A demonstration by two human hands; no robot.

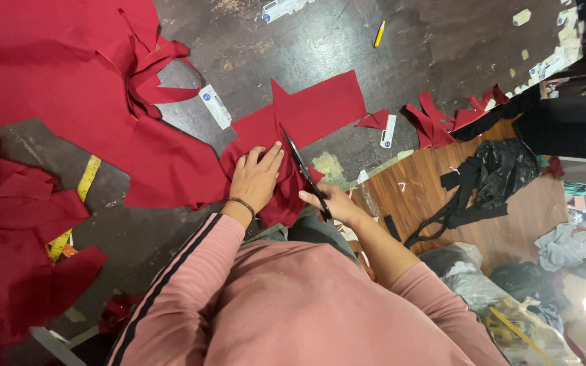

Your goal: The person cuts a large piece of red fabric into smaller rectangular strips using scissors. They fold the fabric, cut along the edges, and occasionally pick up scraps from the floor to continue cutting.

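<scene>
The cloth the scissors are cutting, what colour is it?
Dark red cloth, seen in the head view.

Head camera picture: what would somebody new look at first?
Probably the red fabric spread across the dark worktable, with more red pieces heaped at the left. In the middle, the left hand presses the fabric flat while the right hand works black scissors through it. A yellow tape measure lies at the left.

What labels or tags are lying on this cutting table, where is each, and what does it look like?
White oblong label with a blue dot: beside the red fabric, left.
White narrow label: right of that fabric.
White label: top edge, partly cut off.
Several white labels: table's right edge.
</scene>
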